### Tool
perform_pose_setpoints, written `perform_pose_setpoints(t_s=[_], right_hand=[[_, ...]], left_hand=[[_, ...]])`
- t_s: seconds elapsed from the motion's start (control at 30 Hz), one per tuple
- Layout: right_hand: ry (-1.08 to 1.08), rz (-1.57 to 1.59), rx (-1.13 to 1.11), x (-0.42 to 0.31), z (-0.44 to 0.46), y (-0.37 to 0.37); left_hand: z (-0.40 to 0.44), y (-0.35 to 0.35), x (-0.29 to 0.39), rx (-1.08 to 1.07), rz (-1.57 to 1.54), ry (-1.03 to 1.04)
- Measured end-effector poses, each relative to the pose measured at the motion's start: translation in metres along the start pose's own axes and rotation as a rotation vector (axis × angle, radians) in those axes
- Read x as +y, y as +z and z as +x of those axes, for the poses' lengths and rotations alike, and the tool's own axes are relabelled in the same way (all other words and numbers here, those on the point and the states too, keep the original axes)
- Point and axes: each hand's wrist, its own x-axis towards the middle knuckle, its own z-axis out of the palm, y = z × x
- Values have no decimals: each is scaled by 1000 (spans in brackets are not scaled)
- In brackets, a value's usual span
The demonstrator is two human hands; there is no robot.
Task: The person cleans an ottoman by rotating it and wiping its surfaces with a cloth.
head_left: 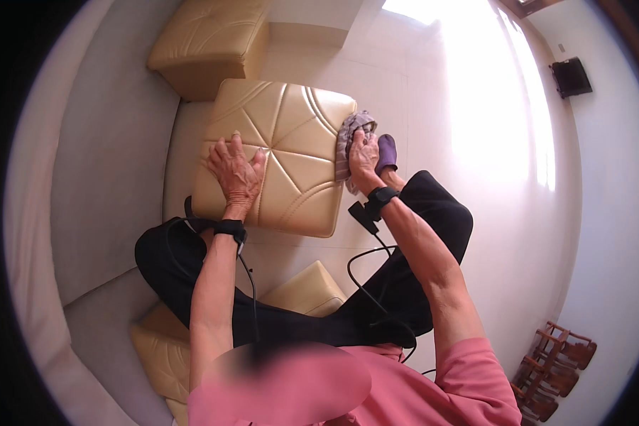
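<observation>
A beige padded stool [298,167] with stitched seams stands between my knees. My left hand [236,170] lies on the left part of its top, fingers spread and nothing in them. At the stool's right side, my right hand [364,156] presses a crumpled striped cloth [348,135] against the edge. The fingers curl over the cloth, and part of it hangs down the side. Black bands with cables circle both my wrists.
A second beige stool [206,46] stands at the upper left, beside a grey sofa [113,142]. My foot in a purple slipper [387,151] is just right of the cloth. A black cable [351,266] loops over my lap. Wooden furniture [554,366] stands at the lower right.
</observation>
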Motion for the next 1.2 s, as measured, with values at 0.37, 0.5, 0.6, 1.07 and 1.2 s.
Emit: perform_pose_setpoints(t_s=[0.37,0.5,0.6,1.07,1.2], right_hand=[[-334,-645,-523,-132,96,149],[-452,-527,-627,-162,56,218],[-598,-548,-645,-190,19,280],[-1254,-836,-769,-200,-184,383],[-1442,-675,-756,-174,-223,364]], left_hand=[[28,12,-95,-37,-130,-54],[22,9,-124,-39,-175,-84],[22,1,-145,-77,-225,-112],[-52,-36,-231,40,-464,-154],[-59,-76,-243,258,-1352,-745]])
